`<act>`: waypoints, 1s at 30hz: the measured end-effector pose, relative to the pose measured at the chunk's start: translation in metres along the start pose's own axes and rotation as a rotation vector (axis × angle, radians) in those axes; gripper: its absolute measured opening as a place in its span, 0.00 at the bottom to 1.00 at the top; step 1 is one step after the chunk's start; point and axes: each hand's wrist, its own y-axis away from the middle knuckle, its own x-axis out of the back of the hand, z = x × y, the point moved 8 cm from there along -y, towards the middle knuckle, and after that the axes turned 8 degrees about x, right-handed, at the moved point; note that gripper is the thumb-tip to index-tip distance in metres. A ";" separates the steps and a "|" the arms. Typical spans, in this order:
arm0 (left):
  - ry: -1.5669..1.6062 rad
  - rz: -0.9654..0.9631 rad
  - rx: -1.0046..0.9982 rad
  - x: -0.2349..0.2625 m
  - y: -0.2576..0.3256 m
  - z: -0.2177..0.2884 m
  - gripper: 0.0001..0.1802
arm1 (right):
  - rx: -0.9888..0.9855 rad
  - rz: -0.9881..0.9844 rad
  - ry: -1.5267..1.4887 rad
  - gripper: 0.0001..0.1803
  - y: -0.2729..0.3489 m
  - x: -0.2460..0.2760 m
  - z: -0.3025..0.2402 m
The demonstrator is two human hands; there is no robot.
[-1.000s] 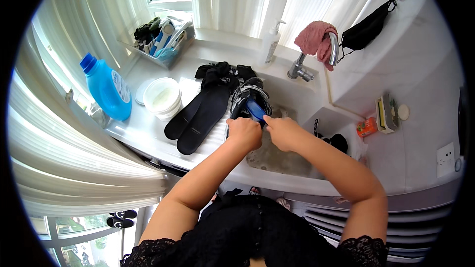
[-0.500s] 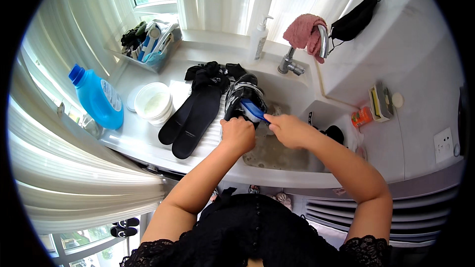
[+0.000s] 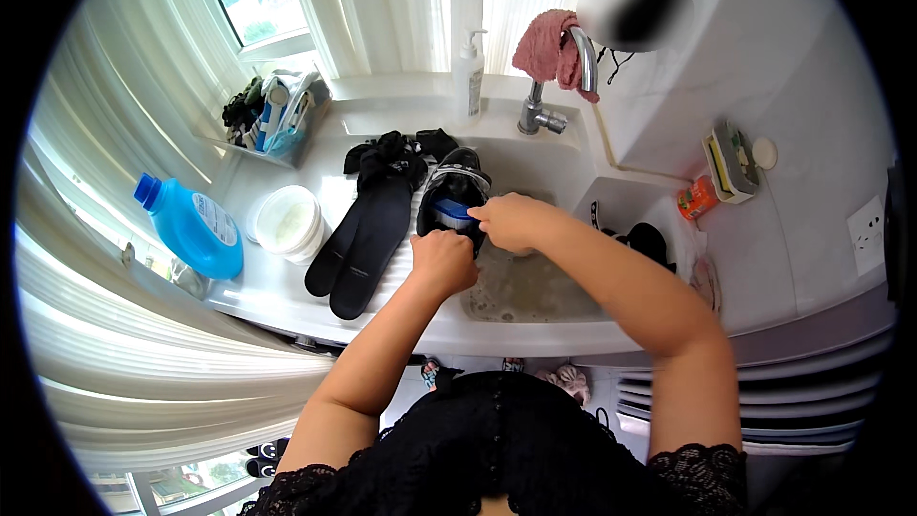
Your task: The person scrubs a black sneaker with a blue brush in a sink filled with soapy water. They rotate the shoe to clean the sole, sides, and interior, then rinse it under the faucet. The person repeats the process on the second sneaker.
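Note:
A black shoe with grey-white trim (image 3: 462, 166) lies on the ribbed washboard at the sink's left edge. My left hand (image 3: 445, 263) is closed on the shoe's near end and holds it down. Inside the shoe's opening rests a blue scrubbing brush (image 3: 449, 210) with pale bristles. Fingers of my right hand (image 3: 516, 222) are closed on the brush's handle, mostly hidden by the hand. Left of the shoe lie two black insoles (image 3: 371, 244), one overlapping the other, with crumpled black cloth (image 3: 387, 158) beyond them.
Murky water stands in the sink basin (image 3: 540, 291). A white tub (image 3: 289, 220), a blue detergent bottle (image 3: 202, 229) and a bin of brushes (image 3: 277, 119) are at left. Behind are a pump bottle (image 3: 468, 81) and a tap (image 3: 537, 115) draped with a pink cloth (image 3: 549, 50).
The brush has gone deeper into the shoe and turned more level, my right hand moving left with it. My left hand keeps its hold. The whole view has shifted slightly.

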 end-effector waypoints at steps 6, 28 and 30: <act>0.026 0.095 0.046 0.005 0.004 -0.008 0.18 | -0.071 0.149 -0.102 0.20 0.059 0.009 0.000; 0.127 0.301 -0.037 0.015 0.017 0.002 0.14 | -0.080 0.736 -0.543 0.24 0.038 -0.075 0.035; 0.187 0.313 -0.005 0.021 0.015 0.000 0.15 | -0.127 0.685 -0.449 0.25 0.021 -0.072 0.037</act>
